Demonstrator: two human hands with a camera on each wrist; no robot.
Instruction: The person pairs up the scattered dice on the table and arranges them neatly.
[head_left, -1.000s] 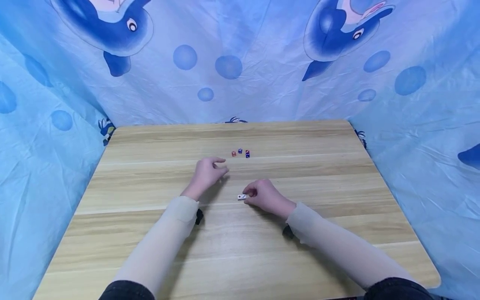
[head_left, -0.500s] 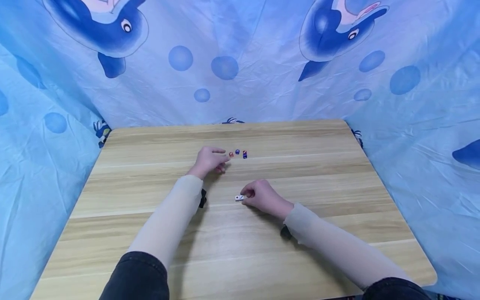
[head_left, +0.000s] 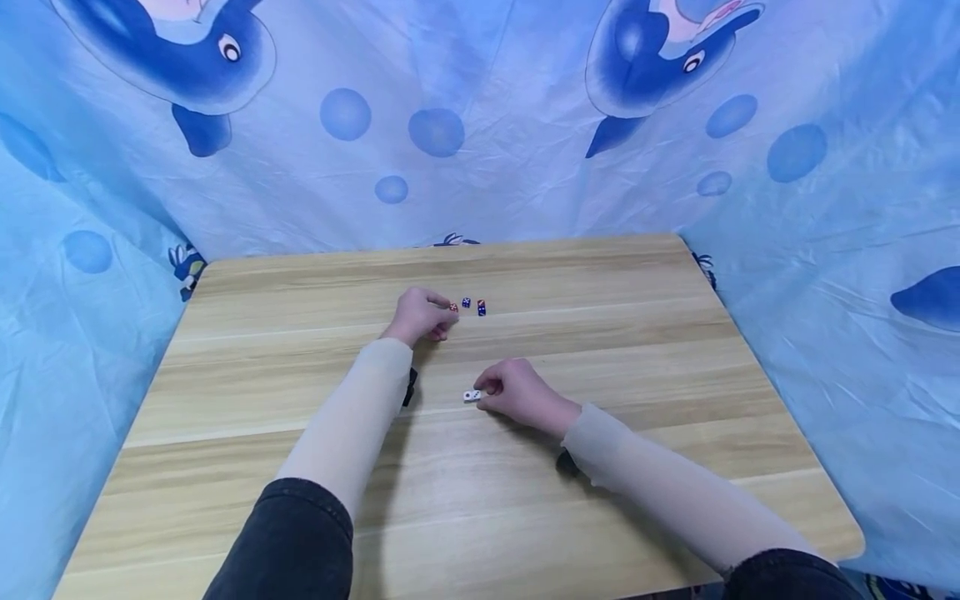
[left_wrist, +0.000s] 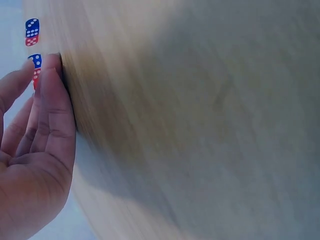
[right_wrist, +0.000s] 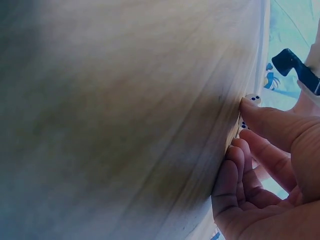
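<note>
Toward the back of the table, my left hand point(head_left: 423, 317) has its thumb and fingertips on either side of a small red die point(head_left: 453, 307), pinching it. In the left wrist view that red die point(left_wrist: 36, 76) shows between the fingers, partly hidden, with a blue die point(left_wrist: 35, 60) just beyond. Nearer the front, my right hand point(head_left: 517, 392) pinches one white die point(head_left: 476, 395), and a second white die point(head_left: 468, 396) sits against its left side. Fingertips hide part of the white dice point(right_wrist: 253, 99) in the right wrist view.
Just right of the left fingertips lies a blue die point(head_left: 467, 302). Farther right, a red die point(head_left: 482, 303) and another blue die point(head_left: 482, 312) lie in line. The wooden table point(head_left: 600, 333) is bordered by blue dolphin-print sheeting point(head_left: 525, 167).
My left hand has moved forward and right, from beside the red die to around it. The right hand stays at the white dice. The head view has shifted slightly.
</note>
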